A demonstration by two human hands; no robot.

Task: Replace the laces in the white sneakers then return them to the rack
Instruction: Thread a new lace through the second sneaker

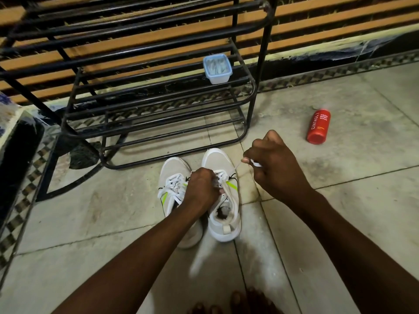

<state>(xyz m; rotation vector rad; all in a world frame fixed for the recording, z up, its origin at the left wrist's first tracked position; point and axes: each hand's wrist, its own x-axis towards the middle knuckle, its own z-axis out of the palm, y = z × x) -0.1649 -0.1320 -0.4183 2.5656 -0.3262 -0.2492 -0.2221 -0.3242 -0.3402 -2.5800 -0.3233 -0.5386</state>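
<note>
Two white sneakers with lime stripes stand side by side on the tiled floor, toes toward the black metal rack (158, 105). The left sneaker (173, 175) shows white laces across its top. My left hand (201, 190) grips the lace area of the right sneaker (223, 214). My right hand (275, 168) is raised to the right of that shoe and pinches a white lace (237, 166) that runs taut from its eyelets. My left forearm hides the left sneaker's heel.
A small lidded plastic box (217, 68) sits on a lower shelf of the rack. A red body wash bottle (318, 126) lies on the floor at the right. My toes (240, 302) show at the bottom edge. A low ledge (13, 123) juts in at the left.
</note>
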